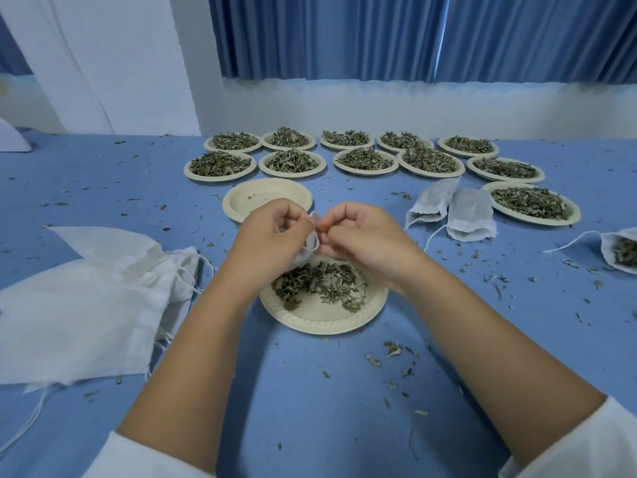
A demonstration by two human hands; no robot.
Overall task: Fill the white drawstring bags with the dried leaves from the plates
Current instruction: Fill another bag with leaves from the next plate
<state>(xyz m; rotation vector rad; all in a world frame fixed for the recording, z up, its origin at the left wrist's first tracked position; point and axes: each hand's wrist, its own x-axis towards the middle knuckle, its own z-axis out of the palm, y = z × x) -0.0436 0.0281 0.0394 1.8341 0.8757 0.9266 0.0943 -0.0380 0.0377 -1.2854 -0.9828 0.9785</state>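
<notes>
Blue table (310,391), bag (312,241) mouth-up between hands (272,232) (358,236)

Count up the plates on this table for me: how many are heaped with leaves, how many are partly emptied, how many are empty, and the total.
Plates heaped with dried leaves: 11
Part-emptied plate, nearest: 1
Empty plate, crumbs only: 1
Total: 13

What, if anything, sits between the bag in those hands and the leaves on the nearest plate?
Nothing visible. The left hand and right hand pinch the small white bag just above the near plate of dried leaves. Whether its mouth is open is hidden.
</notes>
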